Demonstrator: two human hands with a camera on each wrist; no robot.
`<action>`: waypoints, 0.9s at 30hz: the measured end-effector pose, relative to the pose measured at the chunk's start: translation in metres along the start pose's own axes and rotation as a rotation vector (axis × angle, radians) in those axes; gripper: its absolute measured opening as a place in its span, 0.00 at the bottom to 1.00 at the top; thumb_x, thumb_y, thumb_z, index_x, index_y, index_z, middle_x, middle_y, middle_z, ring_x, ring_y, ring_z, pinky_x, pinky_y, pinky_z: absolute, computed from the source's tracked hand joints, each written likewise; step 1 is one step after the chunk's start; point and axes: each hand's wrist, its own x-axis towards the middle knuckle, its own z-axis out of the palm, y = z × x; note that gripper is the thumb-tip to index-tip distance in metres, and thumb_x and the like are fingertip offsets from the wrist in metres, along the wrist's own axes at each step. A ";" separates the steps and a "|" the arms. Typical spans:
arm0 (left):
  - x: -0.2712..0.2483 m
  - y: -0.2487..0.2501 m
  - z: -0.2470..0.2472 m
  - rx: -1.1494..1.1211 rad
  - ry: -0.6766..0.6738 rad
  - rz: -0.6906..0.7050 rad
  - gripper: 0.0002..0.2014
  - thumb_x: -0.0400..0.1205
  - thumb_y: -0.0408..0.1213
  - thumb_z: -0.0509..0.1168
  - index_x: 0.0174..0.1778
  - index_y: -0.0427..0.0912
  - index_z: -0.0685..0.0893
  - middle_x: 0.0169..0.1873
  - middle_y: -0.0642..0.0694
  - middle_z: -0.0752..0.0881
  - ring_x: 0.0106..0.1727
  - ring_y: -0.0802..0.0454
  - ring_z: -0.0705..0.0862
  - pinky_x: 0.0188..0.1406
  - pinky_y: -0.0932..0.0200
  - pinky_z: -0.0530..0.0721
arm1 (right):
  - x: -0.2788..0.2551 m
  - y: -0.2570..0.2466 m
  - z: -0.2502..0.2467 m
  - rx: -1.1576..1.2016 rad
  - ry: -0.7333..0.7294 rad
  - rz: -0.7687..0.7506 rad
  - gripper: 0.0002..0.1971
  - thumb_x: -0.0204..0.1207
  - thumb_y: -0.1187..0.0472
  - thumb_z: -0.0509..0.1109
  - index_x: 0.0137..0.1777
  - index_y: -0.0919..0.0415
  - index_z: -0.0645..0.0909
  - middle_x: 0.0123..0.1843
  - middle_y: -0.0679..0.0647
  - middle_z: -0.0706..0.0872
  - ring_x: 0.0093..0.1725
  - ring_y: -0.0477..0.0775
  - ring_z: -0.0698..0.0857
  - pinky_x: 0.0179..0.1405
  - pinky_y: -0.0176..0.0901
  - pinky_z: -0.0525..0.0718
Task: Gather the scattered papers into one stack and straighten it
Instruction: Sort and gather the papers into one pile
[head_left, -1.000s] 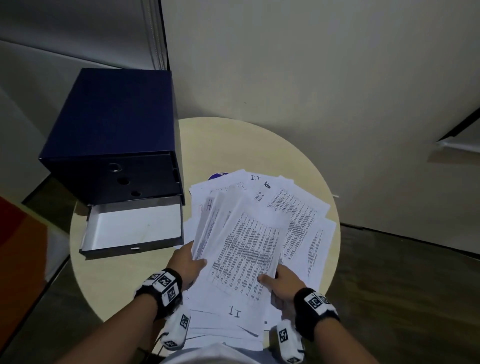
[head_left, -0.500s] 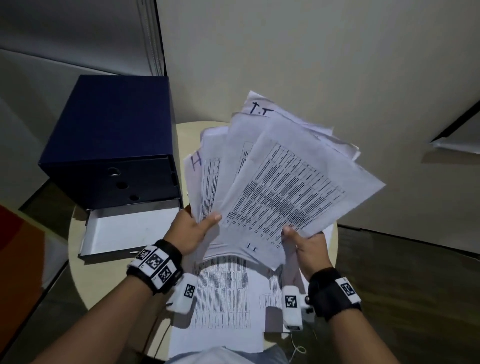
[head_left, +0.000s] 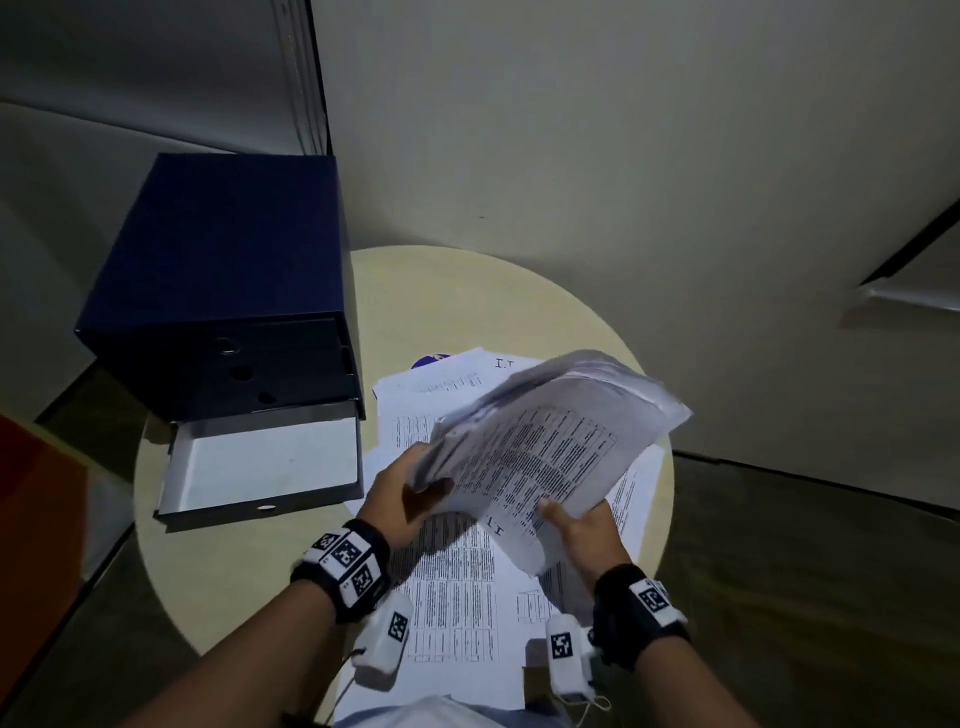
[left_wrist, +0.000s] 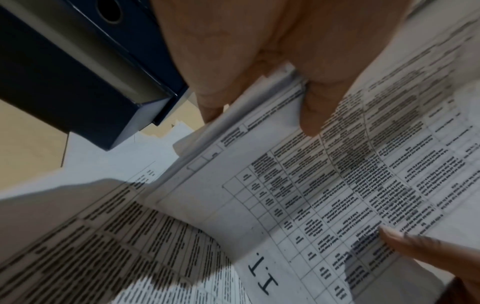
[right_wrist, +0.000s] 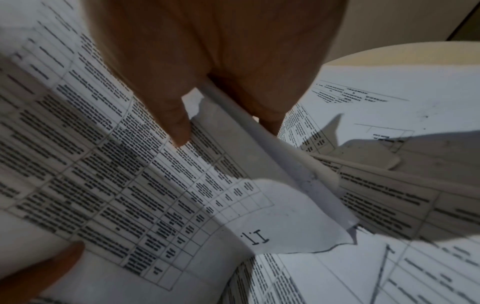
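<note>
Both hands hold a bundle of printed papers (head_left: 550, 447) tilted above the round table (head_left: 467, 291). My left hand (head_left: 415, 486) grips the bundle's left edge, thumb on top, as the left wrist view shows on the same bundle (left_wrist: 324, 185). At the near right edge my right hand (head_left: 576, 525) pinches it, with the thumb on the printed side of the bundle (right_wrist: 130, 185). More printed sheets (head_left: 457, 587) lie loose and overlapping on the table under the hands, and one sheet marked I.T (head_left: 467, 374) lies farther back.
A dark blue box (head_left: 223, 280) stands on the table's left part, and its white-lined lid or tray (head_left: 260, 462) lies open in front of it. A wall rises right behind the table. Dark floor surrounds the table's right and left.
The hands gathered sheets off the table, raised them fanned out upright, and have now lowered and tipped them forward, closed into a tighter bundle. Several sheets stayed on the table.
</note>
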 end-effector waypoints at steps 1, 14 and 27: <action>0.000 -0.002 0.001 0.008 -0.003 0.030 0.17 0.80 0.46 0.72 0.65 0.53 0.82 0.52 0.50 0.90 0.54 0.52 0.89 0.58 0.36 0.85 | 0.001 0.001 -0.001 -0.012 0.005 0.002 0.07 0.78 0.65 0.77 0.54 0.55 0.87 0.52 0.54 0.95 0.52 0.57 0.93 0.58 0.60 0.90; 0.009 -0.029 0.002 0.223 0.021 -0.107 0.13 0.80 0.38 0.71 0.57 0.51 0.78 0.55 0.53 0.85 0.52 0.56 0.85 0.43 0.65 0.80 | 0.011 0.016 -0.024 -0.174 0.148 0.049 0.15 0.82 0.48 0.71 0.51 0.60 0.73 0.42 0.49 0.78 0.44 0.51 0.78 0.47 0.45 0.78; -0.001 -0.075 0.011 0.692 -0.061 -0.536 0.39 0.80 0.48 0.67 0.83 0.44 0.56 0.83 0.35 0.55 0.80 0.34 0.63 0.75 0.43 0.71 | 0.002 0.066 -0.058 -0.322 0.258 0.421 0.24 0.88 0.60 0.63 0.79 0.74 0.67 0.69 0.71 0.79 0.62 0.70 0.79 0.62 0.53 0.77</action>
